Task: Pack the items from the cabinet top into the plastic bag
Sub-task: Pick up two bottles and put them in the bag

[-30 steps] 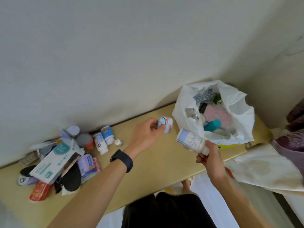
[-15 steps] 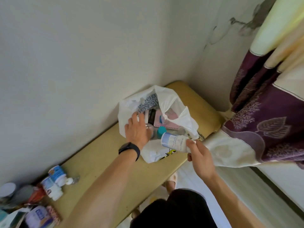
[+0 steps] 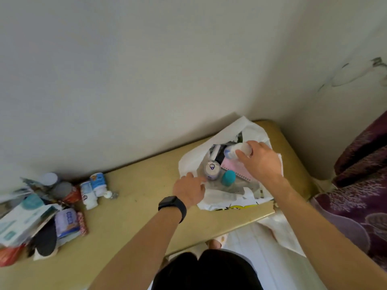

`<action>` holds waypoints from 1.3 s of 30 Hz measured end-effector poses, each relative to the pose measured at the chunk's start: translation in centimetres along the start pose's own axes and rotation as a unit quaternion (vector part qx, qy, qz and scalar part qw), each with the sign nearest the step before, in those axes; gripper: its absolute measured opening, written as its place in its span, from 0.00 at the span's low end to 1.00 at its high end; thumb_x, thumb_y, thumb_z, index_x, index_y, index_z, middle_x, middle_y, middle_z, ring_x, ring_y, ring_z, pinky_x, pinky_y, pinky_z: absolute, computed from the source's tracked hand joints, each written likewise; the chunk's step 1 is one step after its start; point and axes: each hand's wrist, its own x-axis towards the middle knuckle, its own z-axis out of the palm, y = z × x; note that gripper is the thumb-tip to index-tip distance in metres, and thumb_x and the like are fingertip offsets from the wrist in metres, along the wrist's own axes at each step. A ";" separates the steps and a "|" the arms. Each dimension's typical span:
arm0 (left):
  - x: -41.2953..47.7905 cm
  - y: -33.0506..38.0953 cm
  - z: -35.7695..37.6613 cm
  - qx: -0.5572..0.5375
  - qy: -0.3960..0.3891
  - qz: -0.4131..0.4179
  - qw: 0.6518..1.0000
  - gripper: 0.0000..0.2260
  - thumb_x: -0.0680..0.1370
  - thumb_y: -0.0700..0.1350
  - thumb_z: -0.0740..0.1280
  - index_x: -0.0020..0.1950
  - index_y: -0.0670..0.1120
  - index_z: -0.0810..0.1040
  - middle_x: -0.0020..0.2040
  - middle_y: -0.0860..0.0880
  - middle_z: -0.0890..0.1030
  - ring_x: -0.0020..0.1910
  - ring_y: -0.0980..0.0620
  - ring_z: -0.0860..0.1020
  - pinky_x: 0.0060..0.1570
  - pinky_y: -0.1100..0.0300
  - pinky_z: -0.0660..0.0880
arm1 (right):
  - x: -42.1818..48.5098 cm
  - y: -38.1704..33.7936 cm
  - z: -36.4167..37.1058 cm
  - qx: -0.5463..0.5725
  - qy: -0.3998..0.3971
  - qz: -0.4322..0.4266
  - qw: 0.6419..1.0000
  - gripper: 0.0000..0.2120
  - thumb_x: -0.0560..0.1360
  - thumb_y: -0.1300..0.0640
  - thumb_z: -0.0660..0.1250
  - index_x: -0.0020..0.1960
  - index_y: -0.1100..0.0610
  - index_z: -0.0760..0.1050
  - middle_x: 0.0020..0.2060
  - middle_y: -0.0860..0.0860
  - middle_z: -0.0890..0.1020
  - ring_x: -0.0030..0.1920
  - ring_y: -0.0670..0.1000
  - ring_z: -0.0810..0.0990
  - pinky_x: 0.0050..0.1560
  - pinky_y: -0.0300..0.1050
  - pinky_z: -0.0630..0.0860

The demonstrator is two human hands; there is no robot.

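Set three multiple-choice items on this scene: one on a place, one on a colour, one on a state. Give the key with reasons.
1. Where on the cabinet top does the bag lie?
A. At its right end, near the wall corner
B. At its left end
C. At its middle

2. What colour is the watch on the left wrist?
A. Red
B. Black
C. White

3. What is the right hand doing?
A. Lying flat on the cabinet top
B. Hanging empty
C. Holding a bottle over the bag

Key:
1. A: the bag sits by the corner, and the pile of unpacked items is at the other end.
2. B: the band and face are black.
3. C: its fingers curl round the white bottle above the bag's open mouth.
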 end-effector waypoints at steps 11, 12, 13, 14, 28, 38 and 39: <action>-0.5 1.9 -2.3 0.020 0.032 0.040 0.998 0.11 0.80 0.48 0.59 0.59 0.49 0.78 0.53 0.46 0.82 0.53 0.45 0.78 0.45 0.54 0.72 | -2.7 5.8 1.1 -0.137 -0.212 0.012 0.968 0.19 0.76 0.38 0.60 0.63 0.44 0.73 0.56 0.49 0.80 0.53 0.54 0.80 0.48 0.46 0.76; -0.6 2.0 -2.6 -0.012 0.034 0.042 0.998 0.10 0.79 0.46 0.61 0.59 0.49 0.78 0.53 0.46 0.81 0.53 0.45 0.78 0.45 0.55 0.72 | -2.8 5.4 1.6 -0.126 -0.214 0.003 0.969 0.19 0.76 0.38 0.61 0.64 0.43 0.73 0.57 0.49 0.80 0.55 0.54 0.79 0.49 0.46 0.76; -0.7 2.1 -3.0 -0.039 0.037 0.047 0.997 0.10 0.78 0.44 0.62 0.58 0.49 0.78 0.52 0.46 0.80 0.53 0.45 0.77 0.44 0.56 0.71 | -2.8 5.1 2.1 -0.125 -0.215 -0.004 0.969 0.20 0.75 0.37 0.62 0.64 0.42 0.72 0.58 0.48 0.80 0.56 0.53 0.79 0.50 0.47 0.76; -0.8 2.2 -3.4 -0.057 0.044 0.052 0.996 0.11 0.77 0.42 0.62 0.58 0.50 0.78 0.50 0.47 0.79 0.53 0.46 0.77 0.43 0.56 0.70 | -2.7 4.7 2.6 -0.134 -0.217 -0.013 0.967 0.21 0.75 0.36 0.62 0.65 0.41 0.72 0.59 0.48 0.79 0.57 0.53 0.78 0.51 0.48 0.76; -1.6 -0.2 -3.2 0.034 0.046 0.075 0.996 0.25 0.78 0.47 0.63 0.75 0.58 0.66 0.76 0.49 0.59 0.75 0.46 0.58 0.69 0.49 0.62 | -1.6 7.0 -1.2 -0.035 -0.073 0.079 0.994 0.33 0.74 0.47 0.70 0.75 0.53 0.63 0.75 0.57 0.64 0.73 0.60 0.64 0.69 0.56 0.67; -7.0 -7.6 -0.2 -0.278 0.199 0.020 0.940 0.20 0.80 0.50 0.62 0.73 0.57 0.68 0.69 0.54 0.72 0.67 0.52 0.69 0.66 0.54 0.69 | -9.5 -8.1 -2.0 0.214 0.059 -0.073 0.972 0.12 0.77 0.57 0.69 0.60 0.52 0.80 0.53 0.42 0.79 0.54 0.41 0.74 0.60 0.33 0.70; -7.8 -9.5 0.7 -0.288 0.194 -0.008 0.938 0.21 0.80 0.50 0.62 0.74 0.56 0.67 0.70 0.53 0.71 0.69 0.52 0.69 0.68 0.55 0.68 | -10.3 -9.9 -0.9 0.220 0.053 -0.103 0.969 0.12 0.76 0.58 0.70 0.59 0.53 0.81 0.51 0.42 0.79 0.52 0.39 0.74 0.57 0.28 0.68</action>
